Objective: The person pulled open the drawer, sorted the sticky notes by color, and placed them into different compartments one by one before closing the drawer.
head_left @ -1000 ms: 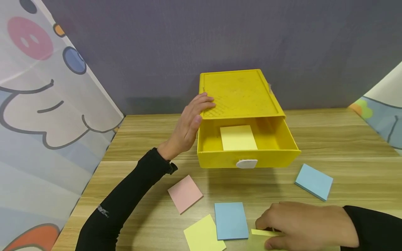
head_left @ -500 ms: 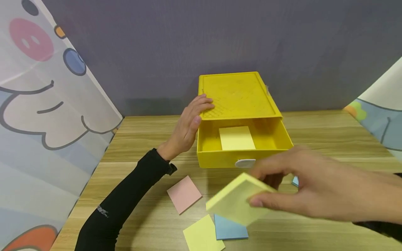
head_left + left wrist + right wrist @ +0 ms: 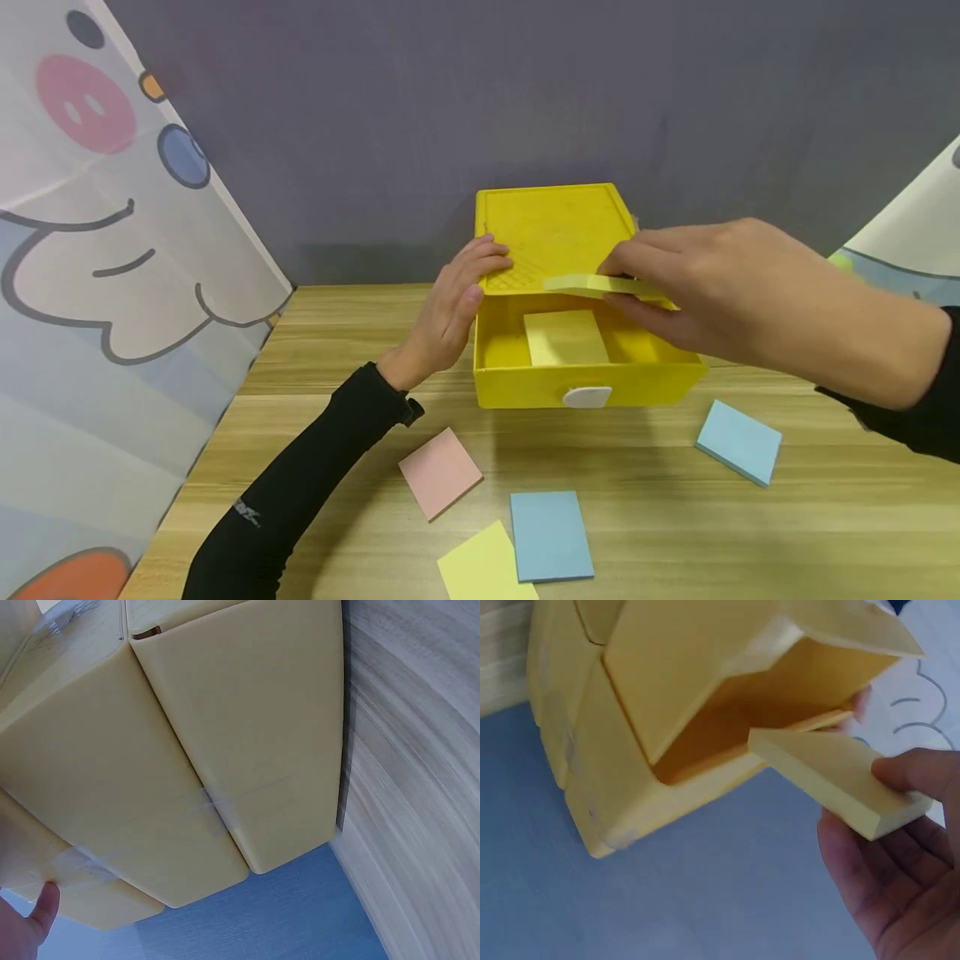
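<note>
My right hand (image 3: pixel 738 292) pinches a pale yellow sticky note pad (image 3: pixel 588 285) between thumb and fingers, above the pulled-out top drawer (image 3: pixel 525 390) of a yellow drawer box (image 3: pixel 558 229). Inside that drawer lies another yellow sticky note pad (image 3: pixel 566 337), with a shadow across it. The right wrist view shows the held pad (image 3: pixel 817 769) thick and square, just outside the drawer opening. My left hand (image 3: pixel 448 308) rests on the box's left top edge, fingers lying on the lid and thumb against the side. Only part of that left hand (image 3: pixel 30 930) shows in the left wrist view.
On the wooden table (image 3: pixel 360 325) lie a pink pad (image 3: pixel 441 473), a yellow pad (image 3: pixel 483 562) and a blue pad (image 3: pixel 551 536) overlapping it. Another blue pad (image 3: pixel 738 442) lies to the right. A grey wall (image 3: pixel 375 125) stands behind the box.
My right hand has lifted the yellow sticky note pad from the table at front right and carried it up over the drawer. The left hand has stayed on the box.
</note>
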Demonstrator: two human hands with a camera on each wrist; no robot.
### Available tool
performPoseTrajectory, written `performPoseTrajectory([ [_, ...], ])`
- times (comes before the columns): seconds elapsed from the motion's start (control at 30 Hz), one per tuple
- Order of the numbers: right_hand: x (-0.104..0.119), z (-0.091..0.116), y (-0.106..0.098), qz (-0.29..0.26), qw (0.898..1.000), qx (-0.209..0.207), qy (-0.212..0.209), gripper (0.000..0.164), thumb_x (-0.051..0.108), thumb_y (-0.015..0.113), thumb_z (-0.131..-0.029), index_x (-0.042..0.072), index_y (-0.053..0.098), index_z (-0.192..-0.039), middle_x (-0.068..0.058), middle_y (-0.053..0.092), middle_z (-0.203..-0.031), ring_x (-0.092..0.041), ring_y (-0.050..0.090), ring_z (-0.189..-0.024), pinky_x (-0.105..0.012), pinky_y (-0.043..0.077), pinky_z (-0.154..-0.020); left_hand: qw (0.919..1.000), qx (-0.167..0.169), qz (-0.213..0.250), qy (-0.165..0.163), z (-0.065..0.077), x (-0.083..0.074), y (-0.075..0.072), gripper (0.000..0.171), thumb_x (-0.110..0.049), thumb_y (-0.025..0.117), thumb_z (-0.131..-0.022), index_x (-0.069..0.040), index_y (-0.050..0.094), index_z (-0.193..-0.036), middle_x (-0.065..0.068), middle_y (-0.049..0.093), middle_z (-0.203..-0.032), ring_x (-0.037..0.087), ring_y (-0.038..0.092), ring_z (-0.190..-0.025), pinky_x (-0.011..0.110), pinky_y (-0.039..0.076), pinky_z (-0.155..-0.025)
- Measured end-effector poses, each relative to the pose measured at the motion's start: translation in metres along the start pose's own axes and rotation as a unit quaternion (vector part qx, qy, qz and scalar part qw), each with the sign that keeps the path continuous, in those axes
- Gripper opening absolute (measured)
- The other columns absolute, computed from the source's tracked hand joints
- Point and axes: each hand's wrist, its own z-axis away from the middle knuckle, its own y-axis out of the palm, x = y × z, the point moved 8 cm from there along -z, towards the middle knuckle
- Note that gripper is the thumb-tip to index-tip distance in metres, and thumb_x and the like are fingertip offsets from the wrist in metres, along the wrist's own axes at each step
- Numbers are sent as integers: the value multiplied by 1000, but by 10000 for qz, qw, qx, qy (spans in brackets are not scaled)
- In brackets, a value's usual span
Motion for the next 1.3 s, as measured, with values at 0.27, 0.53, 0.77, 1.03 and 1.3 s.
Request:
performPoseTrajectory([
  [0.27, 45, -23, -32, -299, 9974, 635, -139, 27, 48, 76, -88, 42, 62, -110, 27, 60, -87, 5, 43, -60, -21, 38, -46, 9999, -62, 41, 104, -3, -4, 2, 73, -51, 13, -110, 2, 57, -134, 20, 55, -144, 34, 37, -151, 44, 23, -132],
  [0.53, 95, -57, -68, 438, 9905, 1069, -741, 32, 12, 84, -79, 11, 54, -90, 5, 45, -68, -9, 40, -59, -24, 29, -44, 9994, -215, 135, 215, -5, -8, 0, 71, -49, 16, -111, 4, 57, -132, 22, 56, -142, 36, 39, -149, 44, 24, -132],
  [0.77, 95, -55, -54, 844, 9830, 1304, -974, 31, 9, 80, -82, 8, 50, -91, 2, 41, -68, -13, 39, -56, -25, 23, -41, 9993, -220, 163, 249, -5, -11, 1, 71, -49, 16, -111, 4, 57, -133, 22, 55, -142, 37, 39, -149, 44, 23, -132],
  [1.03, 94, -48, -39, 388, 9762, 1974, -806, 29, 18, 79, -87, 12, 50, -90, 5, 42, -67, -13, 29, -44, -28, 27, -40, 9993, -224, 200, 232, -5, -15, 0, 74, -51, 14, -111, 5, 57, -132, 23, 55, -141, 38, 38, -149, 45, 22, -132],
  [1.3, 87, -45, -23, -362, 9540, 2956, -350, 24, 35, 79, -88, 23, 59, -85, 10, 51, -76, -8, 40, -53, -26, 38, -49, 9992, -249, 213, 230, -4, -17, -5, 74, -51, 14, -111, 5, 57, -131, 24, 55, -140, 39, 38, -149, 44, 22, -133],
])
